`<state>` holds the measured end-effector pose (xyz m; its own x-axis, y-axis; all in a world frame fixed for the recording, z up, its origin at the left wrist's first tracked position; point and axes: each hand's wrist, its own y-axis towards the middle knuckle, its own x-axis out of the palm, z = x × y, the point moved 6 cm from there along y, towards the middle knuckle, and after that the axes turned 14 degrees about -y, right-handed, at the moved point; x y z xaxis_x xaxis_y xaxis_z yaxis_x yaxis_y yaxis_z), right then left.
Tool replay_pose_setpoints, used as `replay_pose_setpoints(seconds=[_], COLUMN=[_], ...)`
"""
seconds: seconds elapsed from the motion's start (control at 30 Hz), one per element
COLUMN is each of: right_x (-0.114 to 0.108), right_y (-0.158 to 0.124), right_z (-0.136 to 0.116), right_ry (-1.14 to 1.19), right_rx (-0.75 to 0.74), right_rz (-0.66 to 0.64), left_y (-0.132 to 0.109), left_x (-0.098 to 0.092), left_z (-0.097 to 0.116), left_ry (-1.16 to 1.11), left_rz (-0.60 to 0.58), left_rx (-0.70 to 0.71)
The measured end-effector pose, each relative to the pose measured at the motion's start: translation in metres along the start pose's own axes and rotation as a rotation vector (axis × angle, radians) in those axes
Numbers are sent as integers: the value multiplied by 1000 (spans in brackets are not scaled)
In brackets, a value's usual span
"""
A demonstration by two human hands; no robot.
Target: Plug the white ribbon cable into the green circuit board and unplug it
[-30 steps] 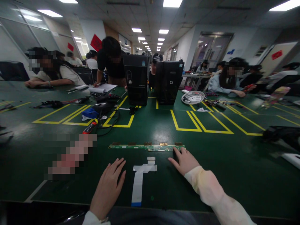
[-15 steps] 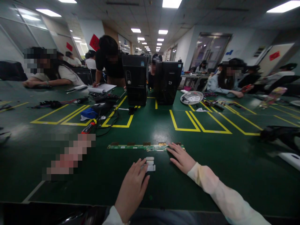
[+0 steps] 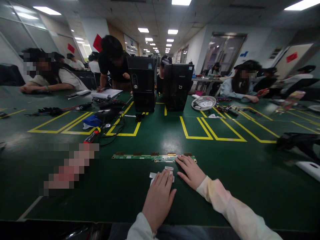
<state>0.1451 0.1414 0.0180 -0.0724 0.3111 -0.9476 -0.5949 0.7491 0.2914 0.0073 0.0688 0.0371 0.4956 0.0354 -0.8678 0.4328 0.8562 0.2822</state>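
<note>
A long, narrow green circuit board [image 3: 150, 156] lies flat on the green table [image 3: 225, 186], running left to right, and everything else is placed from it. Just on the near side of its middle lies a white flat ribbon cable [image 3: 153, 175], only its far end showing: a pale connector tab [image 3: 169, 168] close to the board's near edge and a short white stretch to the left of the fingers. The left hand [image 3: 158, 196] lies palm down over that cable, fingers [image 3: 165, 176] straight and close together, their tips resting on the cable just short of the board (the rest of the cable is hidden under the palm). The right hand [image 3: 191, 171] rests palm down at the board's right end, fingers slightly spread, the fingertips touching or overlapping the board's near edge; whether they press it I cannot tell. Well beyond the board stand two black computer towers [image 3: 160, 86], with a white fan grille [image 3: 203, 102] to their right.
</note>
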Motion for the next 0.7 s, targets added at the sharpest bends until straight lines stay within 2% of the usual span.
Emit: replay_pose_setpoints(seconds=[0.37,0.7], right_x=[-4,-1], right_y=[1,-1], right_z=[-2,-2], right_ry=[-6,-2], right_rx=[1,12], right_rz=[8,30], left_y=[15,17], left_x=[9,11], left_z=[4,2], left_ry=[54,25], left_rz=[6,-13], left_rx=[-99,-96])
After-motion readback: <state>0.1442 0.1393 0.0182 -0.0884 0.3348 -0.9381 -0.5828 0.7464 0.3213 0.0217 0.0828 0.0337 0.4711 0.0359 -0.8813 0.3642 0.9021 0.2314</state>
